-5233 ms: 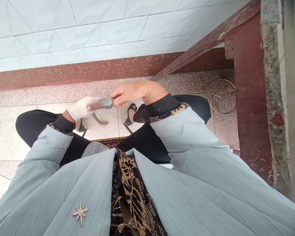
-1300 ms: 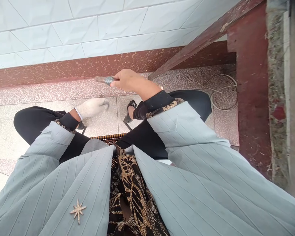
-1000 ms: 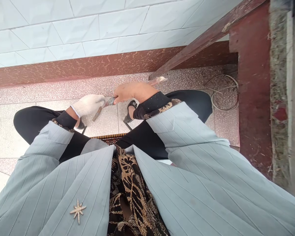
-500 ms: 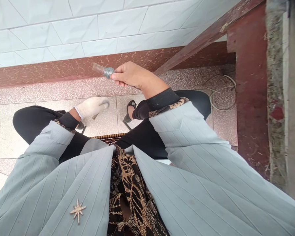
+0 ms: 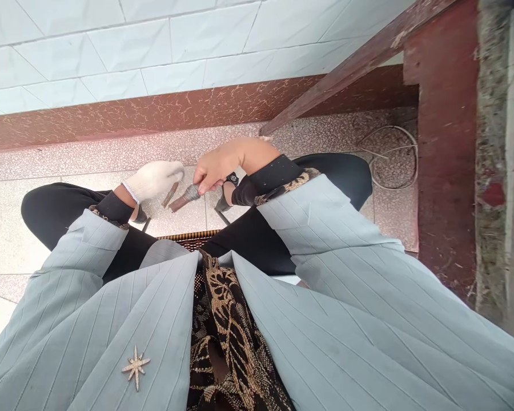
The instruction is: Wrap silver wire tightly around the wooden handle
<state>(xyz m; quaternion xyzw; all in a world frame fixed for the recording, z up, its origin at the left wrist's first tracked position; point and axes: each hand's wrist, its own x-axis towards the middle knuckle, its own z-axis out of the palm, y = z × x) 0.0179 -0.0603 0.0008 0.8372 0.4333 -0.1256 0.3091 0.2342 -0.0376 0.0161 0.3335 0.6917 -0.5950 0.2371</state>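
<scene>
My left hand (image 5: 152, 181), in a white knit glove, is closed with its fingertips bent down. A narrow brown strip (image 5: 170, 194) sticks out below those fingers; its upper end is hidden by the glove. My bare right hand (image 5: 223, 164) grips a flat brown stick wound with grey wire (image 5: 191, 193). The stick's bare end points down and left, close beside the strip. Both hands are above the floor between my knees. Whether a wire runs between them is too fine to tell.
A woven seat edge (image 5: 188, 242) shows below my hands. Ahead stands a white tiled wall (image 5: 214, 43) with a red-brown base band (image 5: 124, 111). At right are a slanting wooden bar (image 5: 334, 74), a red wooden panel (image 5: 445, 154) and a looped pale cable (image 5: 389, 186) on the floor.
My right hand has come down toward me, tilting the wire-wound stick so its bare end now points down-left. My left hand has shifted slightly left and up, showing more of the brown strip.
</scene>
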